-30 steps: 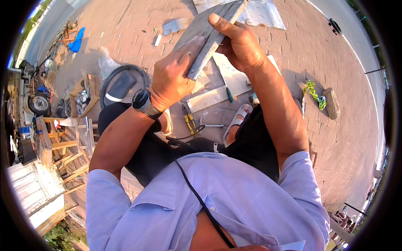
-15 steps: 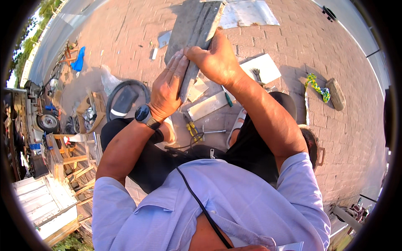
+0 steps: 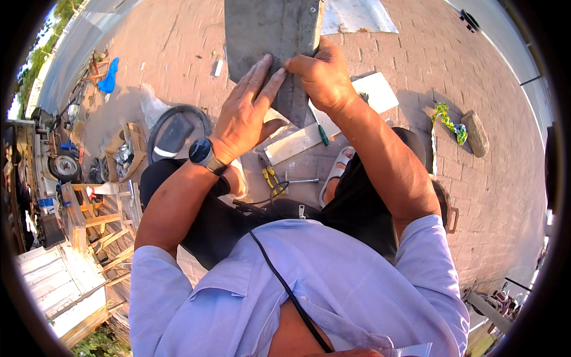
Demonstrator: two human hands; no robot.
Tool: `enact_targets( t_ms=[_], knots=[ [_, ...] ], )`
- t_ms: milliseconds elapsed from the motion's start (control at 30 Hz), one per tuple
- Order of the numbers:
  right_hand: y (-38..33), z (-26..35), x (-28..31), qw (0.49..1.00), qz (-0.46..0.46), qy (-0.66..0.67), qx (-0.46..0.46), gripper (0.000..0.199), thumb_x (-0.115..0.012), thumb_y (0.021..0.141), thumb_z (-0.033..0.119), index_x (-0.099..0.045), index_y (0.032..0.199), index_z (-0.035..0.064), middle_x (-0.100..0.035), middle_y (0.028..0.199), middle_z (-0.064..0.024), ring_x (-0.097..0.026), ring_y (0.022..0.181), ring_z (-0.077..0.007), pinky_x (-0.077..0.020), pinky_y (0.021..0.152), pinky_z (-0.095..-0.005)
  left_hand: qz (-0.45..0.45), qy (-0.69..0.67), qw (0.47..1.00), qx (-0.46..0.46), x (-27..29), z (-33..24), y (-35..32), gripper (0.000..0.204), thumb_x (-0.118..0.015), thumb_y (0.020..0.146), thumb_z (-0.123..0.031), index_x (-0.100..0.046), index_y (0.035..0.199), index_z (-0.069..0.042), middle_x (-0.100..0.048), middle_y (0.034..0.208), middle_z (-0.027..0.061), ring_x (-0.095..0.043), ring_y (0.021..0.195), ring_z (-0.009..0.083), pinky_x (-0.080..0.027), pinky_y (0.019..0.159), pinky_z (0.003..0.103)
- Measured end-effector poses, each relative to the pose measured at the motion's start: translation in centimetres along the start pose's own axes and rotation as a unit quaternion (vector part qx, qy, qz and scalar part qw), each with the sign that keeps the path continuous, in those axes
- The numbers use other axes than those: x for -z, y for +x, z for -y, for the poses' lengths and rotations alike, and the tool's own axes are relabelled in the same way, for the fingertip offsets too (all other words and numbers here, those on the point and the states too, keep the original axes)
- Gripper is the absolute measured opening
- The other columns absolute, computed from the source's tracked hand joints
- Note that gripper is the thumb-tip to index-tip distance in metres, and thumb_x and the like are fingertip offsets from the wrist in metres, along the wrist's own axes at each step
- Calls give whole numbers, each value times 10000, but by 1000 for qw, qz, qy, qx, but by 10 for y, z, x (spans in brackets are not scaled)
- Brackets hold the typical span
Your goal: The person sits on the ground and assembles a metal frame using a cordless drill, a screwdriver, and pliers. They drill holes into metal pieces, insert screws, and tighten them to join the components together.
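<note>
A grey folded sheet-metal piece (image 3: pixel 262 33) is held up in front of me, its broad flat face toward me and a small round fastener near its right edge. My right hand (image 3: pixel 327 80) grips that right edge, with the thumb on the face and the other fingers mostly behind it. My left hand (image 3: pixel 241 116) lies against the lower part of the face, fingers stretched out and the thumb apart. Beneath the piece, a pale flat strip (image 3: pixel 291 146) rests on the paving beside a green-handled screwdriver (image 3: pixel 323 134).
Yellow-handled pliers (image 3: pixel 270 177) and a metal rod (image 3: pixel 304 181) lie between my feet. A white board (image 3: pixel 380 92) is at the right, near a stone (image 3: pixel 476 134) and a patterned cloth (image 3: pixel 450 122). Leftward are a black ring (image 3: pixel 156 134), a cardboard box (image 3: pixel 135 152) and wooden frames (image 3: pixel 101 220).
The metal piece has turned so its broad face shows instead of its edge. My left hand has slid slightly lower with its fingers more spread; my right hand has shifted a little right.
</note>
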State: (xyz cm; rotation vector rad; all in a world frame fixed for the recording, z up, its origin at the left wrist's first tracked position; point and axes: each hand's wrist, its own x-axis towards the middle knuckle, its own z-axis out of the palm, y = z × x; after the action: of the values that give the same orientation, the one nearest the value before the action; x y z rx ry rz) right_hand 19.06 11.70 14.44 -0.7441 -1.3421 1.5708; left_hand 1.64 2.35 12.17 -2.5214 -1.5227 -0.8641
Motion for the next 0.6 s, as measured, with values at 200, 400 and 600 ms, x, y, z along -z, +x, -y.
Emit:
enact_targets(
  t_ms=[200, 400, 600],
  knots=[
    [-17, -4, 2, 981, 52, -179, 49, 331, -675, 855, 95, -660, 1156, -42, -717, 968, -81, -640, 879, -142, -531, 806, -319, -132, 3, 991, 9, 18, 13, -2, 678, -878, 717, -175, -608, 1331, -80, -610, 1344, 109, -626, 1158, 334, -511, 981, 432],
    [-25, -26, 12, 920, 172, -342, 87, 449, -611, 844, 59, -639, 1288, 5, -709, 882, -157, -672, 786, -239, -539, 745, -366, -163, 53, 985, -25, 43, 28, 11, 537, -855, 751, -128, -673, 1254, -73, -658, 1281, 116, -628, 1174, 314, -519, 997, 419],
    [-26, -41, 18, 864, 277, -417, 53, 413, -588, 810, 50, -678, 1210, -3, -745, 989, -207, -736, 884, -300, -578, 848, -376, 71, -187, 977, 79, 21, 47, -23, 314, -773, 917, -166, -677, 1180, -25, -723, 880, 136, -708, 790, 238, -544, 705, 331]
  ],
)
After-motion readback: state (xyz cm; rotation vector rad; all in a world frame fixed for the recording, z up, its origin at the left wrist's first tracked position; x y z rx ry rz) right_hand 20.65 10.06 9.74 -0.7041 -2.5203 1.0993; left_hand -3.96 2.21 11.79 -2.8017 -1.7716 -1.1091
